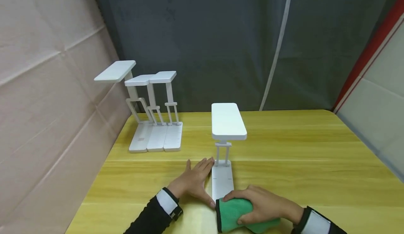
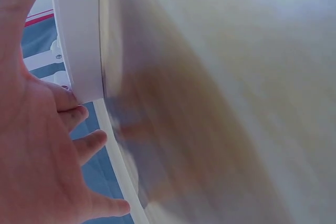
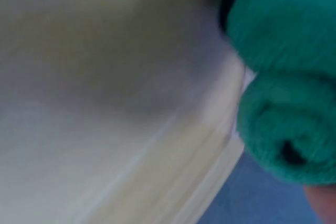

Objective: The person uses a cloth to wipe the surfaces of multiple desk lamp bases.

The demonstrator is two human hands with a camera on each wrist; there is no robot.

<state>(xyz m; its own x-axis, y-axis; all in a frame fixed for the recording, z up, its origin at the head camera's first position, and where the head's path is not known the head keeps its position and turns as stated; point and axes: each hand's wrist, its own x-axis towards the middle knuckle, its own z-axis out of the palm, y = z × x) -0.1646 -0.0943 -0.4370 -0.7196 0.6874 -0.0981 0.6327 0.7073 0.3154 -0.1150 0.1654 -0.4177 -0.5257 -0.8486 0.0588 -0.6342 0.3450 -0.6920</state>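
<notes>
In the head view a white folding stand stands near the table's middle, its flat top panel on a thin arm above a long base. My left hand lies against the base's left side, fingers spread and nearly straight. The left wrist view shows that hand with fingers beside the white base edge. A green cloth with a dark border is gripped by my right hand and covers part of the base's near end. Its rolled folds fill the right of the right wrist view.
Several similar white stands are grouped side by side at the table's back left. The wood-grain table meets a dark curtain behind, a pale sheet on the left and a white panel on the right.
</notes>
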